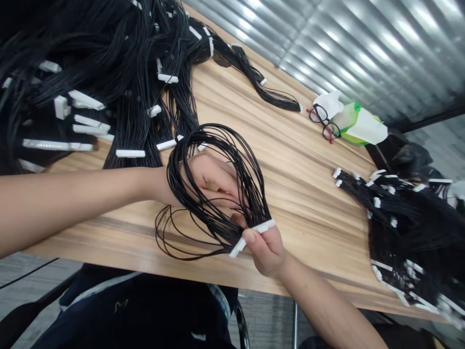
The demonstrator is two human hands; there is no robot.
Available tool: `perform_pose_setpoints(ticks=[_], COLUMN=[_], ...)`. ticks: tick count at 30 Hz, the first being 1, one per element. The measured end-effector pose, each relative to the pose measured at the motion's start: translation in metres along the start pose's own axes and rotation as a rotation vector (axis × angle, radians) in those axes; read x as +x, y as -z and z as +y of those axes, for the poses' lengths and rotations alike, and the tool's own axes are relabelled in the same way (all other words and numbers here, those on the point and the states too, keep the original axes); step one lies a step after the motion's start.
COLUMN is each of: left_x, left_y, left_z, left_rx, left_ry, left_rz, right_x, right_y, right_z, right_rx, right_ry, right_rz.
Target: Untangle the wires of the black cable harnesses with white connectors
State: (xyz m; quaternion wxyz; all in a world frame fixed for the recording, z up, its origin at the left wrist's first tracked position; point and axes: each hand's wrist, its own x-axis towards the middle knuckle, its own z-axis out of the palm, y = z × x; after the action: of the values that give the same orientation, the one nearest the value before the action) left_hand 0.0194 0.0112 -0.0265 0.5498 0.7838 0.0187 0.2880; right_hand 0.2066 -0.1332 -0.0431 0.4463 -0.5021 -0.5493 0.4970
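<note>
A black wire harness (252, 179) is bent round into a loop above the table's front part, its white connectors (264, 226) brought side by side at the lower right. My right hand (267, 247) pinches the harness at these connectors, thumb on top. Through the loop reaches my left hand (214, 182), with wires lying across its wrist and back. Its fingers are bent and close on the wires at the loop's right side; the fingertips are partly hidden. A few looser wires (170, 242) bow out at the lower left.
Many black harnesses (134, 97) with white connectors cover the table's left and back. Another pile (410, 223) lies at the right end. Eyeglasses (324, 122) and a green-and-white packet (359, 123) lie near the corrugated metal wall (327, 48). The wooden table's (301, 194) front edge is close to my body.
</note>
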Motion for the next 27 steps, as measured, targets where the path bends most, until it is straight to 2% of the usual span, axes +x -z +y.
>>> perform_pose_setpoints(ticks=[3, 5, 10, 12, 14, 17, 19, 22, 27], left_x=[0.0, -0.001, -0.008, -0.009, -0.01, -0.011, -0.013, -0.014, -0.011], left_y=[0.0, 0.004, 0.014, 0.014, 0.01, 0.003, 0.001, 0.002, 0.006], left_z=[-0.004, -0.008, -0.006, 0.0, 0.006, 0.012, 0.014, 0.016, 0.021], left_rx=[0.145, 0.261, 0.608, 0.764, 0.888, 0.965, 0.983, 1.009, 1.035], left_ry=[-0.09, -0.077, 0.064, 0.059, -0.043, -0.242, -0.318, -0.325, -0.236], left_rz=[0.069, 0.127, 0.282, 0.365, 0.394, 0.31, 0.238, 0.148, 0.032], right_x=[-0.001, 0.001, 0.014, 0.019, 0.021, 0.021, 0.019, 0.017, 0.015], right_y=[0.0, 0.002, 0.006, 0.007, 0.006, 0.005, 0.003, 0.001, 0.002], right_z=[0.002, 0.002, -0.004, -0.006, -0.005, -0.003, -0.001, 0.002, 0.008], right_rx=[0.041, 0.074, 0.088, 0.068, 0.049, 0.035, 0.031, 0.0, -0.056], right_ry=[0.005, 0.044, 0.143, 0.166, 0.187, 0.207, 0.221, 0.211, 0.2], right_rz=[-0.048, 0.037, 0.422, 0.48, 0.448, 0.352, 0.305, 0.282, 0.276])
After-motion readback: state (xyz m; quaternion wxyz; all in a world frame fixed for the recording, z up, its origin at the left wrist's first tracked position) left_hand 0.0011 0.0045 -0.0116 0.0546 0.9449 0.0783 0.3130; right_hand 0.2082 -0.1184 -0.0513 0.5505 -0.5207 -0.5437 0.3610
